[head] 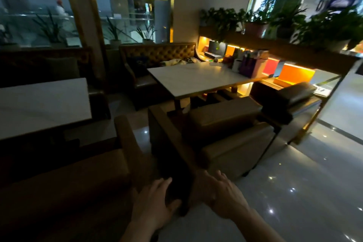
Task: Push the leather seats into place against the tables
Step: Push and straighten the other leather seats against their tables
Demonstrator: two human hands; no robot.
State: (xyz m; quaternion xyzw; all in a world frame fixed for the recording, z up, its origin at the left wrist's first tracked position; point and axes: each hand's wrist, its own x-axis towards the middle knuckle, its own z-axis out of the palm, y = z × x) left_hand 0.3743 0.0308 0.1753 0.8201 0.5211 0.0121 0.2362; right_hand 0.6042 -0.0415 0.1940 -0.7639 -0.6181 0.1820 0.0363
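Observation:
A brown leather seat [225,122] with a tall dark back stands at the near edge of a white marble table [198,78]. My left hand [155,204] and my right hand [220,192] lie flat against the near corner of the seat's back, one on each side, fingers spread. A second brown leather seat [64,179] fills the lower left beside another white table [43,104]. A dark leather seat [294,100] sits at the right end of the first table.
A tufted leather bench [159,53] runs behind the first table. A lit wooden shelf unit [275,61] with potted plants [225,19] stands at the right. Glossy tiled floor [294,182] spreads to the right. Glass walls [127,6] close the back.

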